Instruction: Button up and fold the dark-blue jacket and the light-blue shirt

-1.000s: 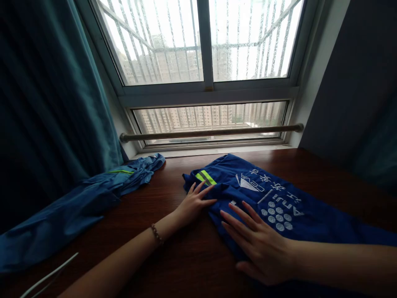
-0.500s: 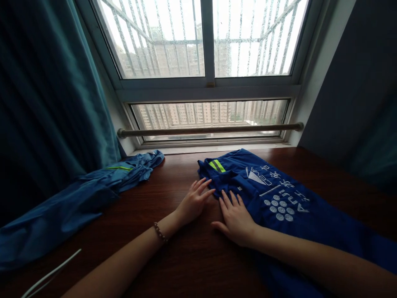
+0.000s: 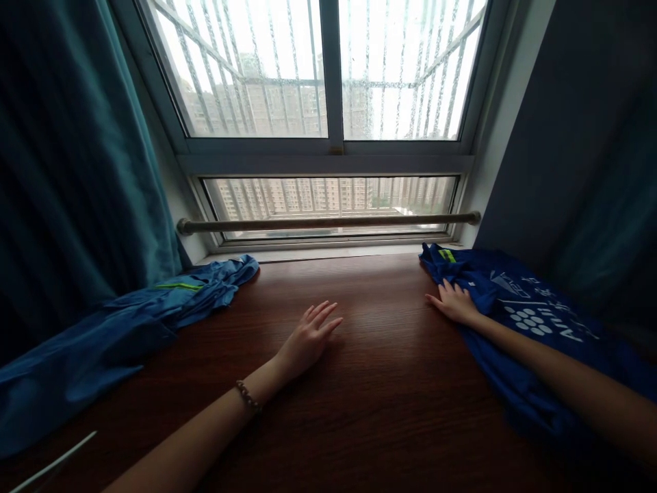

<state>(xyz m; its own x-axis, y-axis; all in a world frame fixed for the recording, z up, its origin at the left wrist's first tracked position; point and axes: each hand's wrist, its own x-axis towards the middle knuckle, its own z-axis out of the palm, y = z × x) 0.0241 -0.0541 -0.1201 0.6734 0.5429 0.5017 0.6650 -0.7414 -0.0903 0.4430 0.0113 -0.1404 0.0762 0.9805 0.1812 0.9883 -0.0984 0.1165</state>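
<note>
While right hand (image 3: pixel 454 305) presses blue shirt (image 3: pixel 518 315), fingers flat | left hand (image 3: pixel 308 335) spread, well apart on table (image 3: pixel 390 383)

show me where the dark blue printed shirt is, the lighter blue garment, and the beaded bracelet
dark blue printed shirt (image 3: pixel 518 305): head view, on the cloth beside the white print.
lighter blue garment (image 3: pixel 205 291): head view, on the crumpled end toward the window.
beaded bracelet (image 3: pixel 248 397): head view, on the beads across the left wrist.

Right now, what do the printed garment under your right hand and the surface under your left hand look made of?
Dark blue garment: thin woven or knit fabric, matte, soft creases, white print.
Tabletop: wood or wood veneer, reddish-brown, visible grain and slight sheen.
Right hand lies on fabric; left hand on wood.
</note>
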